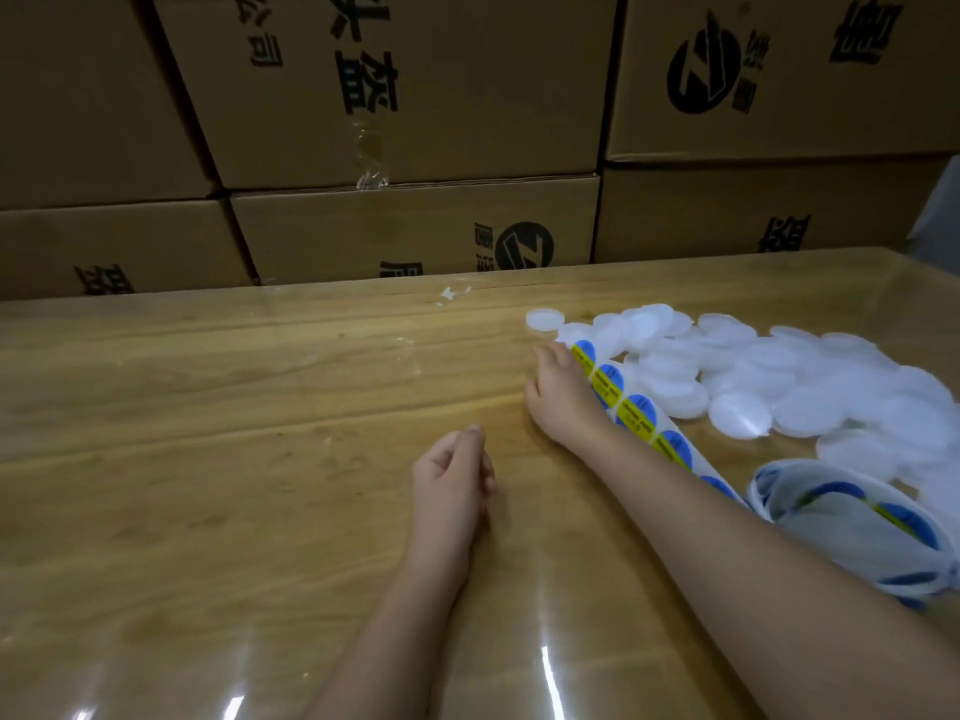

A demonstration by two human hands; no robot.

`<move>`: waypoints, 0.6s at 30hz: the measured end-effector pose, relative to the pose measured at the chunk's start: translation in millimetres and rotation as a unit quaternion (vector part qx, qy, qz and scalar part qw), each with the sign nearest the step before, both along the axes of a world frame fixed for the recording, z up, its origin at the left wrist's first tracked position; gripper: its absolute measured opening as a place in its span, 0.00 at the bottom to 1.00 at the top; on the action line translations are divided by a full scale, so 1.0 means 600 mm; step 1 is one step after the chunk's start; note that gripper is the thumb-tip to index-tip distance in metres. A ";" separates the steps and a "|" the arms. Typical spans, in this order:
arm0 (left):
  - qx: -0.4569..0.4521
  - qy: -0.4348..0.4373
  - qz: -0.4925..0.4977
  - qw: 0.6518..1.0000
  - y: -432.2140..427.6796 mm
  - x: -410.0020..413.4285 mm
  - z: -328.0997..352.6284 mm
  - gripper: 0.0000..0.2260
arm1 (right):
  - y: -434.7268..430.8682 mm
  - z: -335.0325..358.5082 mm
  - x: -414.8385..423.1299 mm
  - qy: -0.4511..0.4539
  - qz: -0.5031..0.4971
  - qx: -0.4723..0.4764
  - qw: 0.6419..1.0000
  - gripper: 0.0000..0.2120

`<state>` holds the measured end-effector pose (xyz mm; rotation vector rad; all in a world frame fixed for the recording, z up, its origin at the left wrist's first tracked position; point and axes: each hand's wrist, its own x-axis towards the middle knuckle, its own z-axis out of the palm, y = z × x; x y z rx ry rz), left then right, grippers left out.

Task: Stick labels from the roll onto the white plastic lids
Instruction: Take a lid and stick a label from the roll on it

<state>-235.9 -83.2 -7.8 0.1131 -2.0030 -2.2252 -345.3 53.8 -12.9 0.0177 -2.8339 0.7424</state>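
Note:
A heap of white plastic lids (779,376) covers the right side of the wooden table (208,407). The label roll (852,532) lies near the right edge. Its strip of blue and yellow labels (631,410) runs out to the upper left, along my right forearm. My right hand (558,392) lies at the far end of that strip, fingers curled down on it beside the nearest lids. My left hand (452,485) rests on the table at centre, fingers loosely curled, holding nothing.
Stacked cardboard boxes (415,122) form a wall right behind the table's far edge. A clear glossy film covers the tabletop. Small scraps of tape (452,296) lie near the back edge.

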 end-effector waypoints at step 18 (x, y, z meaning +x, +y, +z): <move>-0.009 0.027 0.003 1.000 -0.004 -0.027 -0.013 0.17 | -0.048 -0.014 -0.026 0.070 0.041 0.244 0.966 0.15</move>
